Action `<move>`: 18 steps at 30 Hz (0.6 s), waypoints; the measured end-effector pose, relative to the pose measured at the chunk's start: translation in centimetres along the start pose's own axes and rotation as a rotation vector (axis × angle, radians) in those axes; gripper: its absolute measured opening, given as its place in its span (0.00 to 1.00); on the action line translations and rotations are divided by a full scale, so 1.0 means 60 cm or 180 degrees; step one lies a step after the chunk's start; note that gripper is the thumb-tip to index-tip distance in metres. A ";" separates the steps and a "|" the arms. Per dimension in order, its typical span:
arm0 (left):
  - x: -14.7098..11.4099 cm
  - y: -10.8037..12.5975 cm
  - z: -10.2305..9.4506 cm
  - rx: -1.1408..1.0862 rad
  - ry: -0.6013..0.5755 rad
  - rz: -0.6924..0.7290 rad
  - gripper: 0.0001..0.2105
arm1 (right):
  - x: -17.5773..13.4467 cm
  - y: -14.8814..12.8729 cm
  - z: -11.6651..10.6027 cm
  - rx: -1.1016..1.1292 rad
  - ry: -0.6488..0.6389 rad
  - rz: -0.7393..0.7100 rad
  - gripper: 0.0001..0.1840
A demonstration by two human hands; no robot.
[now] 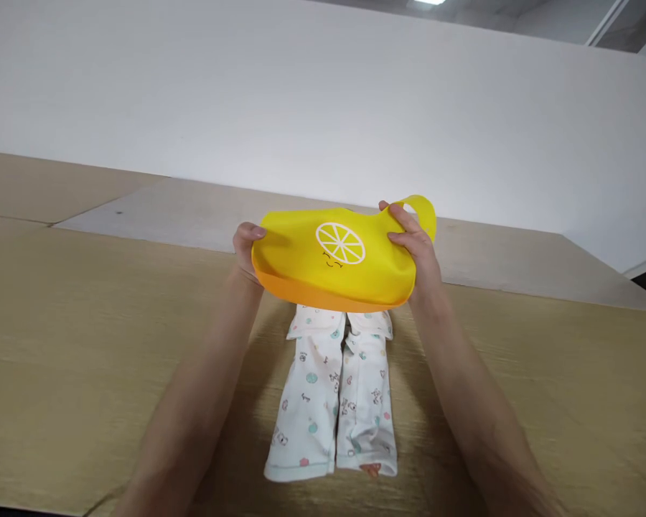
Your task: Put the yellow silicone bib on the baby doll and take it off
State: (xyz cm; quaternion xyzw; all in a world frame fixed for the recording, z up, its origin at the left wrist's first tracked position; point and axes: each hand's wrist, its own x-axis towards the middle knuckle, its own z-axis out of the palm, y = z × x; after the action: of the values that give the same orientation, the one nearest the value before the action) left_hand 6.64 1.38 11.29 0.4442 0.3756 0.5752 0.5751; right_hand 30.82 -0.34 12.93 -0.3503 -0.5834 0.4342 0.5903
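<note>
A yellow baby bib [301, 240] with an orange catch pocket along its lower edge is held up between both hands. It carries a white citrus-slice print and a small sleeping face. My left hand [246, 248] grips its left edge, thumb in front. At the other end, my right hand [417, 248] grips the bib near the curved neck strap, fingers over the front. Below the bib lie white patterned baby clothes [312, 402], with trouser legs and the hem of a top showing. Their upper part is hidden behind the bib. A small brownish bit [371, 469] shows at the right trouser cuff.
The clothes lie on a wood-grained table [113, 345], with a grey strip [194, 215] across its far side. A white wall panel [247, 100] rises behind it. A dark gap shows at the far right edge.
</note>
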 end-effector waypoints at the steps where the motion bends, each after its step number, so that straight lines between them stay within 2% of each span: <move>1: -0.001 0.004 0.000 -0.0183 -0.0040 0.0056 0.23 | 0.000 0.001 0.003 -0.0027 -0.0041 0.0022 0.32; 4: -0.003 0.012 0.002 -0.0506 -0.0228 0.0087 0.20 | 0.000 0.003 0.008 -0.0120 -0.0228 0.0040 0.35; 8: 0.000 0.015 0.008 -0.0225 -0.0418 -0.0255 0.19 | 0.006 0.006 0.002 -0.0307 -0.0355 -0.0064 0.36; 11: 0.006 0.014 0.014 0.0073 -0.0238 -0.0483 0.20 | 0.022 0.017 -0.014 -0.0729 -0.0111 -0.0061 0.37; 14: 0.017 0.005 0.018 0.0160 -0.0022 -0.0376 0.21 | 0.043 0.039 -0.032 -0.1145 0.0010 -0.0032 0.36; 18: 0.032 -0.019 0.022 -0.0178 -0.0115 -0.0553 0.24 | 0.074 0.060 -0.038 -0.1522 -0.0060 0.0256 0.35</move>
State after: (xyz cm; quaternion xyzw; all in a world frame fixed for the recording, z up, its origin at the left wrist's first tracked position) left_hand 8.35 3.26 10.80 0.4041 0.3860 0.5253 0.6417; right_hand 32.47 5.35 11.16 -0.4990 -0.6606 0.3101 0.4674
